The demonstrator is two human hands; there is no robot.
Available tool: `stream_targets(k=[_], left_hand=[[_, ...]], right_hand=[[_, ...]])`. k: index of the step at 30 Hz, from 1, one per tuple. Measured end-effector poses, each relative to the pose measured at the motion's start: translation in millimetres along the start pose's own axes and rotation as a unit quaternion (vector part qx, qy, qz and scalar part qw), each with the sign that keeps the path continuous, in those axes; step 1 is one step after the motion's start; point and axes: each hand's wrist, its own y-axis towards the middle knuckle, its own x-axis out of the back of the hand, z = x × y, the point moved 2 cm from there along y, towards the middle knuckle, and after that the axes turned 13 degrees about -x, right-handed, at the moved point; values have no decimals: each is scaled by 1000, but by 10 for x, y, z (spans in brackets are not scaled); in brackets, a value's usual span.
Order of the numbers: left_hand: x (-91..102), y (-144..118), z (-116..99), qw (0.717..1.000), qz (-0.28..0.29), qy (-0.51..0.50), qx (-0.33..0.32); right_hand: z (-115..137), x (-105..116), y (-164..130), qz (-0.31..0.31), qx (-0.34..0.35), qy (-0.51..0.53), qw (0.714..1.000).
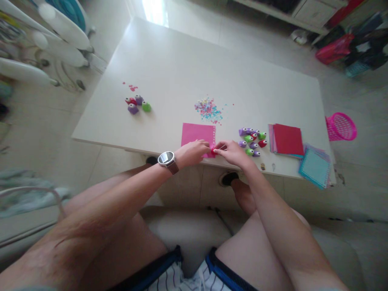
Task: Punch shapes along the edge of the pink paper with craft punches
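Note:
A pink sheet of paper (197,133) lies at the table's near edge, with a row of small punched holes down its right side. My left hand (195,149), a watch on its wrist, holds the sheet down near its lower right corner, fingers bent over it. At that same right edge, my right hand (230,152) is closed on a small red hole punch (213,151). Fingers partly cover the punch. Just beyond the sheet is a heap of tiny paper dots (209,110) in pink, blue, white and yellow.
Several purple, green and red punches (251,139) stand right of my hands; more punches (136,104) are at the left by red paper bits (132,87). Stacked coloured paper (287,139) and blue punched sheets (315,165) lie at the right end. A pink basket (342,126) stands beyond.

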Motion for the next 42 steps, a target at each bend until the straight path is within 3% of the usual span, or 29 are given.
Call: stream_targets(k=[42], left_hand=[[2, 9, -2, 1000, 10, 10, 0]], right_hand=[[24, 4, -10, 2, -11, -6, 1000]])
